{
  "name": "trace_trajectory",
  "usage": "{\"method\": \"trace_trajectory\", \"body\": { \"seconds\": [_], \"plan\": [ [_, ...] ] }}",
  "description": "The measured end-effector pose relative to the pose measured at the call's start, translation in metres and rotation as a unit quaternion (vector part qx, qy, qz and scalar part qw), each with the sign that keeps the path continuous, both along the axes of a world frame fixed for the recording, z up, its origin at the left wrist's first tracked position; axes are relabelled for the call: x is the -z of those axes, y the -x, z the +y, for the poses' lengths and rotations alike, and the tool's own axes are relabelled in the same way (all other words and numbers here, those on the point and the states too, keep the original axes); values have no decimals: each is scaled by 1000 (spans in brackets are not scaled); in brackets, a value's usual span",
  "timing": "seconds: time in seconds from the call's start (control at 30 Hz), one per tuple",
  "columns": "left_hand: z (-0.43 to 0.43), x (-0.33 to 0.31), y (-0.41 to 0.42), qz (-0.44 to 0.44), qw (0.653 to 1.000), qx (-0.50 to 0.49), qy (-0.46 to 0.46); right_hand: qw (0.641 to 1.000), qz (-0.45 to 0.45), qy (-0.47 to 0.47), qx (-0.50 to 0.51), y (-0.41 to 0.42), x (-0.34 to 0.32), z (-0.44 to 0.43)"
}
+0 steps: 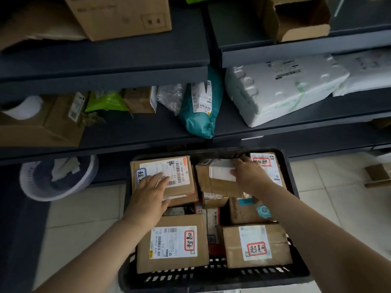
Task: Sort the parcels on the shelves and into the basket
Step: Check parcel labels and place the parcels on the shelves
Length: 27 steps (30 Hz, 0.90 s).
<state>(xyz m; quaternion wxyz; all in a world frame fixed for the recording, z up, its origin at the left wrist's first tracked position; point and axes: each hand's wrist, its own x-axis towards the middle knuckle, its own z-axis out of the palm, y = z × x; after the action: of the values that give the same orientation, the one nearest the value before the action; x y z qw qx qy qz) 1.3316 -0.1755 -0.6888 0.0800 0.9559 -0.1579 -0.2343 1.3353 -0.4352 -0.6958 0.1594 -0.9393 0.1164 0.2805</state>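
This is a parcel depot or stockroom. Dark metal shelves [127,60] run in tiers, loaded with cardboard boxes [118,17], a teal mailer [201,117] and a white wrapped parcel [281,87]. On the tiled floor [338,199] stands a black plastic basket [211,279] packed with more boxes. Nearly every one bears a printed shipping label [169,242] with barcodes, and some carry handwritten stickers.

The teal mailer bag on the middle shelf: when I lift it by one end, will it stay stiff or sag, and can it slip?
The teal mailer bag looks creased and slumped, so it will probably sag. Its smooth plastic film may be slippery. Its lower end reaches the shelf edge, so a push might tip it off.
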Motion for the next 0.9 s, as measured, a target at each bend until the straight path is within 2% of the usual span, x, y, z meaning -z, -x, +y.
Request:
{"method": "trace_trajectory", "body": {
  "seconds": [0.07,0.17,0.23,0.33,0.4,0.5,0.7,0.9],
  "plan": [
    [6,9,-3,-6,1000,11,-12,999,-30,1,-12,-7,9,1],
    [12,19,-7,-38,999,19,-10,987,-133,4,89,-8,27,0],
    [15,23,-7,-55,998,23,-1,980,-167,47,94,-3,36,2],
    [16,26,-5,-70,997,17,1,982,-174,52,45,4,47,4],
    [14,26,-3,-66,998,13,4,988,-147,32,19,7,50,4],
    [14,27,-3,-63,998,8,-13,990,-116,63,-39,15,51,5],
    [14,33,-1,-64,998,9,-23,987,-113,88,-77,37,50,10],
    [13,33,1,-70,997,2,-10,982,-132,108,-84,12,47,15]
  ]
}}
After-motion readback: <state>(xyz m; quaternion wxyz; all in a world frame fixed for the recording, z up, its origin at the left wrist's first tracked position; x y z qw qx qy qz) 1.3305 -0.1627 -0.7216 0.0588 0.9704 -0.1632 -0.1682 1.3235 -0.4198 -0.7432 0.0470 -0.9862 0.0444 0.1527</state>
